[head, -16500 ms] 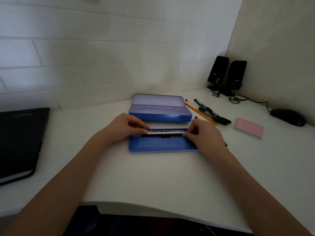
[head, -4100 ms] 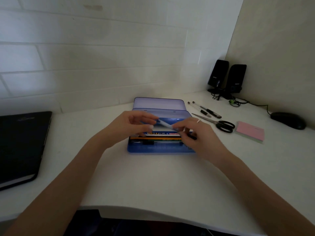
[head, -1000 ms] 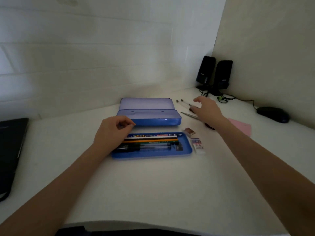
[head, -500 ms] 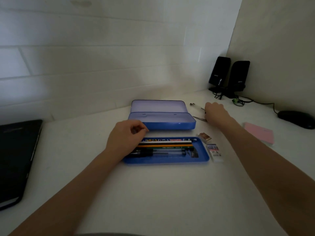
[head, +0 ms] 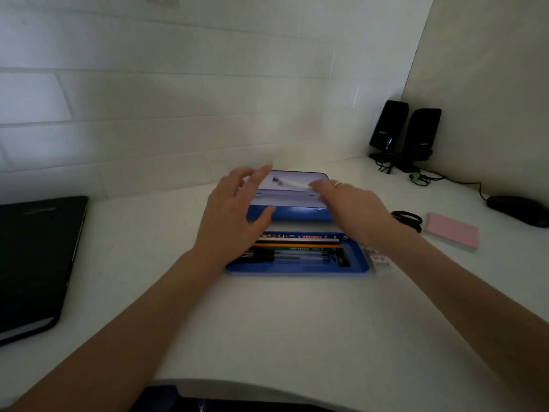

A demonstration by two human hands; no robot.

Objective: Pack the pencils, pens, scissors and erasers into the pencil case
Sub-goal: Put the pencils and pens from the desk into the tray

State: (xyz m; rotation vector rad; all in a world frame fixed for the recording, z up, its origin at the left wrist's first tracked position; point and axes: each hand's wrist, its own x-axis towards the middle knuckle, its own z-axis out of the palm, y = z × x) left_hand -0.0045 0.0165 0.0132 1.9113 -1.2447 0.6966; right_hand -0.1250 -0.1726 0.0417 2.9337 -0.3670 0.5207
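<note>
tabletop [head: 282, 328] white, set in a tiled corner | laptop [head: 32, 263] at left | speakers [head: 405, 135], mouse [head: 520, 214], pink pad [head: 453, 234], scissors [head: 407, 220] at right | case [head: 292, 203] lying open mid-tabletop, tray [head: 297, 270] of pencils before it, erasers [head: 378, 258] just beside | left hand [head: 234, 215] spread, nothing held | pen [head: 292, 183] pinched by right hand [head: 353, 203] over case

right hand [head: 353, 203] holding pen [head: 292, 183], pencil case [head: 297, 269] open

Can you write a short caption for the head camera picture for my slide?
Right hand carries a pen over the open blue pencil case; left hand hovers open.
</note>
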